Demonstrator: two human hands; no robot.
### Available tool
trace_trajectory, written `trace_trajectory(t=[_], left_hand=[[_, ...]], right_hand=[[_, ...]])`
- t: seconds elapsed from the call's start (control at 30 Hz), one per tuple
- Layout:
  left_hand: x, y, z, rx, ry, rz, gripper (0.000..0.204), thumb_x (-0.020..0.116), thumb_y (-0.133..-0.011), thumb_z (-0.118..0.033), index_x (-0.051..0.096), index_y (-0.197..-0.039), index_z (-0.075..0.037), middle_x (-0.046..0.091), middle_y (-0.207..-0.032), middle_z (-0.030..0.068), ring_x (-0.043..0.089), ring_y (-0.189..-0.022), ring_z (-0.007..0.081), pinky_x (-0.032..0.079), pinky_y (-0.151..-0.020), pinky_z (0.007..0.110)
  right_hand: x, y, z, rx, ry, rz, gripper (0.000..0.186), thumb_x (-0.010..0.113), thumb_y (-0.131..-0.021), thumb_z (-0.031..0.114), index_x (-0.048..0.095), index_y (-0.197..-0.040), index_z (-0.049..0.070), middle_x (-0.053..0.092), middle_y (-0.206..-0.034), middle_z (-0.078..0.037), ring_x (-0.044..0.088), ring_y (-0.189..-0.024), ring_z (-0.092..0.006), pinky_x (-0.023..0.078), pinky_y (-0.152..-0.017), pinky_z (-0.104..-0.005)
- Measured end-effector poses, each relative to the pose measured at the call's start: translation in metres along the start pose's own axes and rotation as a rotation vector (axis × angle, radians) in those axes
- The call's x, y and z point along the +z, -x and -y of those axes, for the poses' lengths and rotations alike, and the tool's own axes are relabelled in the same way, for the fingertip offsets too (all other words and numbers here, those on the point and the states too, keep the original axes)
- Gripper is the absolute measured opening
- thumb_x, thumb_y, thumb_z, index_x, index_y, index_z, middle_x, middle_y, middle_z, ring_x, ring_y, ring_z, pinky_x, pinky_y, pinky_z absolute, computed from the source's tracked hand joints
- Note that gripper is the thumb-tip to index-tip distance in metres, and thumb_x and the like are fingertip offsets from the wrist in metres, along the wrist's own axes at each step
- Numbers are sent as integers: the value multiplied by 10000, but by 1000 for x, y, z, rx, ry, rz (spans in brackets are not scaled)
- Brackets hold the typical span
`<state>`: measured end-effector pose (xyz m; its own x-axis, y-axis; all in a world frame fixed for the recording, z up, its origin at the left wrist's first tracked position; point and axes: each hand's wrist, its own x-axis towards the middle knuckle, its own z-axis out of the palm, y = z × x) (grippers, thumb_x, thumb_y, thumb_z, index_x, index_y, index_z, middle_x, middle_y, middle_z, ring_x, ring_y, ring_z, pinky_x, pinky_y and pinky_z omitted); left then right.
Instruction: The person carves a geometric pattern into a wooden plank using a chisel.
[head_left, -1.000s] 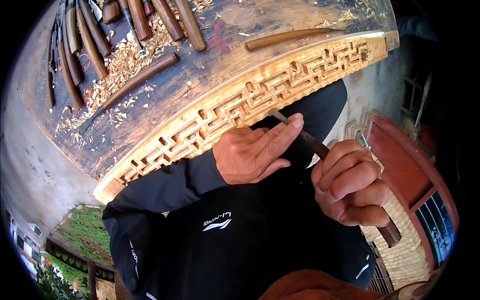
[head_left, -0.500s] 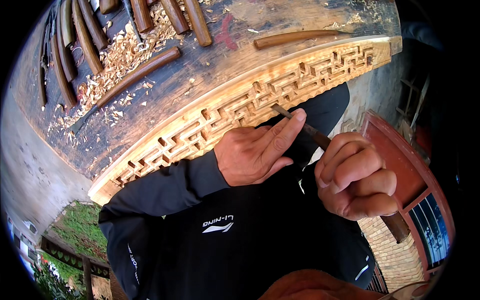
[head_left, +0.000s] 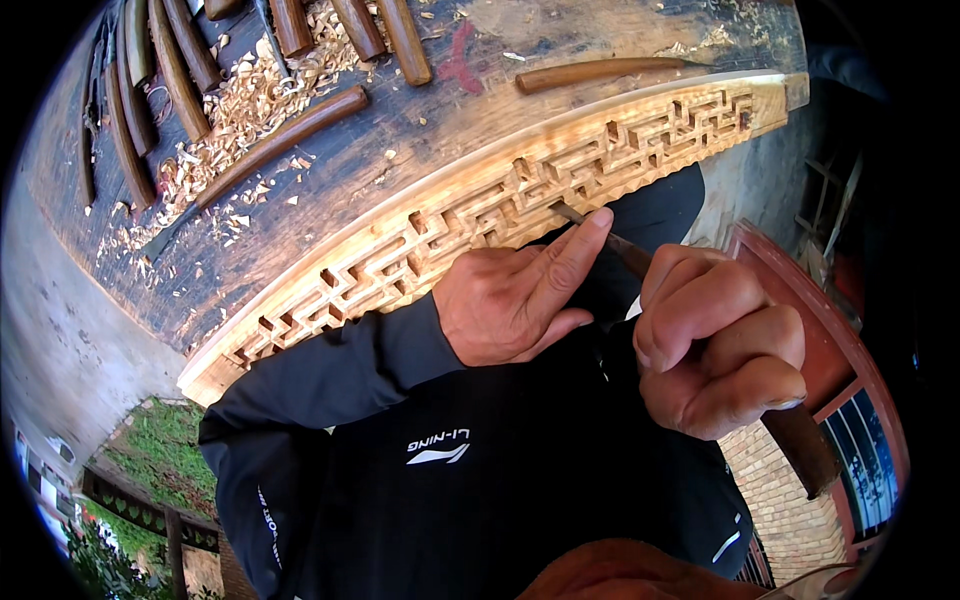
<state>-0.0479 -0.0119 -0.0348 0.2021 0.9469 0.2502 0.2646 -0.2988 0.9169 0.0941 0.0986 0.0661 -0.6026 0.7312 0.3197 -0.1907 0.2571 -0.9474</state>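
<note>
A long pale wooden board (head_left: 330, 310), carved with an angular fretwork of raised bars and recesses, lies along the near edge of the table. My right hand (head_left: 715, 340) is wrapped round the dark wooden handle of a chisel (head_left: 805, 455), whose butt sticks out below the fist. The chisel's narrow metal blade reaches up and left, its tip at the board's carved near side. My left hand (head_left: 510, 305) rests against the board's near edge, fingers stretched out and thumb apart. Its fingertips lie against the blade, covering part of it.
The worn wooden table (head_left: 430, 140) holds heaped wood shavings (head_left: 255, 105) and several wooden-handled tools toward the far left. One chisel (head_left: 285, 140) lies slanted behind the board; another tool (head_left: 590, 73) lies behind its right part. A reddish-framed piece (head_left: 790, 300) stands at the right.
My right hand and the chisel handle have shifted slightly right, with the handle's butt lower. The left hand still touches the blade. The whole view has moved a little.
</note>
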Motion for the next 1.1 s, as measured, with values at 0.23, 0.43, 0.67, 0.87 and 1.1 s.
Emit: trace_trajectory(t=[0.23,0.43,0.67,0.87,1.1], left_hand=[[-2,-1,0,17,-37,7,854,799,-970,-215,409,-1607,199,676,-1484,308,787,-1216,377,651,-1018,412],[4,2,1,-12,3,5,890,849,-928,-181,413,-1612,185,689,-1471,288,807,-1139,346,666,-946,393],[1,-2,-1,69,-39,-28,915,874,-906,-175,423,-1642,129,705,-1474,246,813,-901,272,653,-744,370],[6,1,-1,79,-87,-74,909,864,-909,-156,415,-1648,126,699,-1506,214,804,-848,250,642,-701,360],[9,4,0,42,-64,-77,915,866,-893,-118,410,-1643,139,687,-1521,228,807,-835,250,645,-698,363]], right_hand=[[4,7,-5,-45,-3,-62,526,460,-1211,458,482,-885,45,644,-729,-98,475,-470,-120,377,-413,-284],[1,20,-14,-131,-21,-74,511,442,-1220,430,461,-876,53,647,-757,-121,472,-468,-128,388,-414,-286],[5,27,-2,-222,-15,-136,536,382,-1225,475,447,-866,82,644,-787,-128,513,-476,-141,420,-418,-273],[5,19,-2,-189,-44,-108,547,357,-1224,493,453,-870,88,638,-783,-111,525,-476,-143,429,-428,-265],[7,17,-4,-102,-55,-107,515,362,-1223,482,455,-893,98,641,-796,-106,525,-508,-129,427,-460,-273]])
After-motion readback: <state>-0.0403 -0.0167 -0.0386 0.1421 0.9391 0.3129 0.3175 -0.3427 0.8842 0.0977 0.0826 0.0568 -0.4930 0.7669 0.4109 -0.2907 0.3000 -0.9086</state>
